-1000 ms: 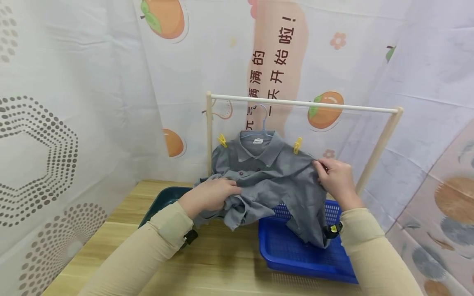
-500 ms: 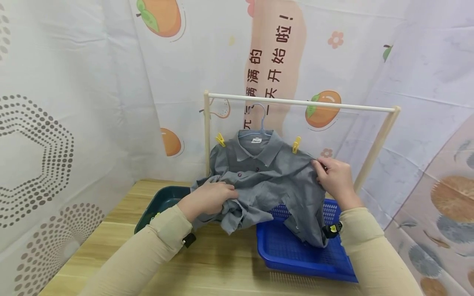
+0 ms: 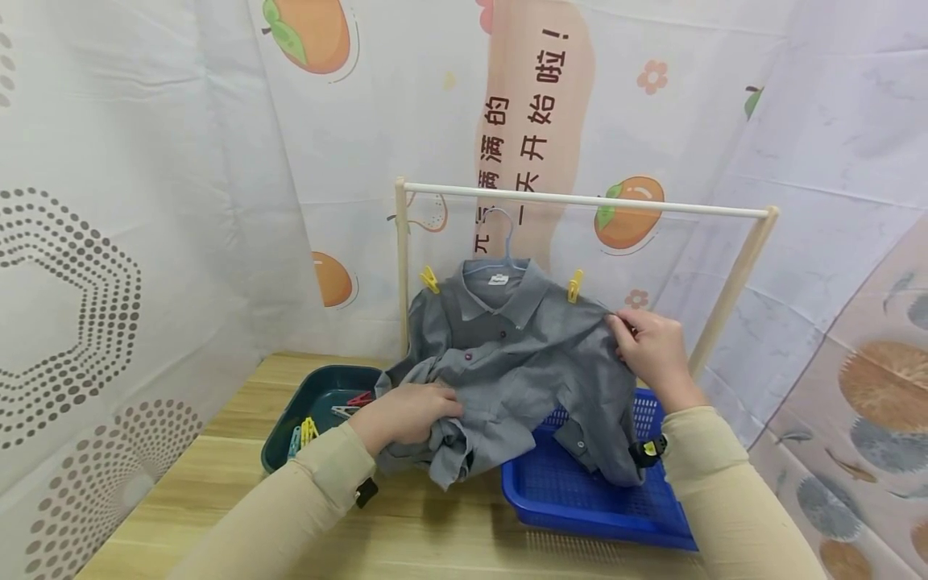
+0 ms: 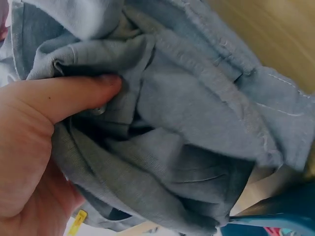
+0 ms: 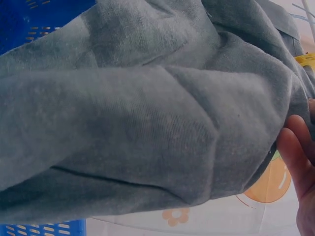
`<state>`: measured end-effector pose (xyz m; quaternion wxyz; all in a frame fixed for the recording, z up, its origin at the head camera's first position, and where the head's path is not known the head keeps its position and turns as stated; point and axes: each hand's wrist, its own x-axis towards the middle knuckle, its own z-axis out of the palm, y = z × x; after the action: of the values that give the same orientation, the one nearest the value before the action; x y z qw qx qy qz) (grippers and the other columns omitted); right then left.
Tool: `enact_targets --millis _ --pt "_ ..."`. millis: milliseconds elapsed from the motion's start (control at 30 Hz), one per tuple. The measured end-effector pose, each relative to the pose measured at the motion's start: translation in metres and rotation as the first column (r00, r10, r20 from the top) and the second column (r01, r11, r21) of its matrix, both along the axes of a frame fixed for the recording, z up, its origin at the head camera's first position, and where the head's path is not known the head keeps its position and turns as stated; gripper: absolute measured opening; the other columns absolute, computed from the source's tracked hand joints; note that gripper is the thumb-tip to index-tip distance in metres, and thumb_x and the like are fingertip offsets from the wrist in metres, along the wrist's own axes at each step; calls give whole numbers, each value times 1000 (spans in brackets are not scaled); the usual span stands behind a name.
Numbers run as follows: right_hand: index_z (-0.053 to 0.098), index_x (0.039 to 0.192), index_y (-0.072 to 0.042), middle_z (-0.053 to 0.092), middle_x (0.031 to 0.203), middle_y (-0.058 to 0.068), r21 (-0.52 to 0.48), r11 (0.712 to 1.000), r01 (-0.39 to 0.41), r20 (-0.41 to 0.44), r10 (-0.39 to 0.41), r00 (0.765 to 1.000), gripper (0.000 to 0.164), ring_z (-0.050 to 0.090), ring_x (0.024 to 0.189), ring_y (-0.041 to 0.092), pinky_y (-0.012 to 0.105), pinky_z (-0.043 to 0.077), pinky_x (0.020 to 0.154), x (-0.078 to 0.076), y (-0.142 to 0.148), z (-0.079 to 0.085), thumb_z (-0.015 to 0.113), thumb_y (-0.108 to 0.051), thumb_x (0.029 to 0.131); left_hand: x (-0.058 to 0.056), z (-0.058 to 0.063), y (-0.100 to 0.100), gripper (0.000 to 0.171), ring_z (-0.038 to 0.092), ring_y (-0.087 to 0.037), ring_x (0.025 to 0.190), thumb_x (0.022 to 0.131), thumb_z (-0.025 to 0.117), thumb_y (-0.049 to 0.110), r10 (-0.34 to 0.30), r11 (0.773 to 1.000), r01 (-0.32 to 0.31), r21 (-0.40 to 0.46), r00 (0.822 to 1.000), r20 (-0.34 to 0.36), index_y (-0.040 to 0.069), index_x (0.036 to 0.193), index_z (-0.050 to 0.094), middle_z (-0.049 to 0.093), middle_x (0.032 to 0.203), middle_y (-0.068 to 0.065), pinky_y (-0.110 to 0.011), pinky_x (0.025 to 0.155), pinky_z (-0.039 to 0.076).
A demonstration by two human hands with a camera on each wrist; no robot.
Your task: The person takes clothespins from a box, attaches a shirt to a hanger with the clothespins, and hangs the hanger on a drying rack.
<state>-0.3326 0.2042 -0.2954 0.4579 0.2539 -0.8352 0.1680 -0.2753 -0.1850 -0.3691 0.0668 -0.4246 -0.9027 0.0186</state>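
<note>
A grey button-up shirt [image 3: 507, 387] is on a light blue hanger [image 3: 510, 234], its hook showing just below the rack's rod. Yellow clothespins [image 3: 429, 279] [image 3: 574, 286] sit on both shoulders. My left hand [image 3: 415, 412] grips bunched cloth on the shirt's left side in view; in the left wrist view its thumb [image 4: 106, 87] presses over the folds. With thumb and fingers, my right hand [image 3: 654, 348] pinches the shirt near the top of the sleeve on the right. That sleeve hangs over the blue basket. In the right wrist view, cloth hides most of the pinch.
A pale rack [image 3: 580, 199] stands behind the shirt. At left, a dark green tray [image 3: 279, 431] holds red, yellow and other clothespins [image 3: 308, 431]. The blue basket [image 3: 602, 524] stands at right on the wooden table [image 3: 217, 483]. Printed curtains [image 3: 348, 161] surround the table.
The hanger and collar have dropped slightly, and the left hand has moved a little down with the bunched cloth. More of the green tray and its clothespins shows. The right hand keeps its pinch.
</note>
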Motion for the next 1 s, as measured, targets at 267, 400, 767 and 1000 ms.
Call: enact_targets --millis 267,400,767,1000 --pt "59 66 -16 58 56 -3 -2 1000 -12 -12 12 1000 32 54 47 16 41 44 48 2 0 1 70 -11 95 5 -12 -6 55 61 -18 118 83 70 -13 32 999 -31 -28 998 50 24 123 73 64 123 4 -36 97 51" --pt "60 65 -16 57 55 -4 3 1000 -18 -30 18 999 32 54 47 17 41 44 47 2 0 2 71 -9 94 7 -19 -13 51 60 -21 121 83 76 -4 79 996 -74 -49 991 106 26 125 72 64 128 3 -38 100 50" --pt "68 70 -13 61 57 -4 -2 1000 -10 -16 10 1000 24 57 49 18 44 47 50 5 -1 2 72 -10 94 9 -21 -28 51 60 -23 121 79 83 7 115 993 -116 0 986 119 25 126 70 62 131 3 -41 100 49" --pt "75 80 -9 64 59 -1 14 1000 -3 3 3 1000 15 58 48 17 46 51 51 11 1 5 72 -11 95 14 -10 -36 43 59 -23 122 86 79 20 119 992 -123 25 984 135 22 128 70 62 132 1 -44 99 49"
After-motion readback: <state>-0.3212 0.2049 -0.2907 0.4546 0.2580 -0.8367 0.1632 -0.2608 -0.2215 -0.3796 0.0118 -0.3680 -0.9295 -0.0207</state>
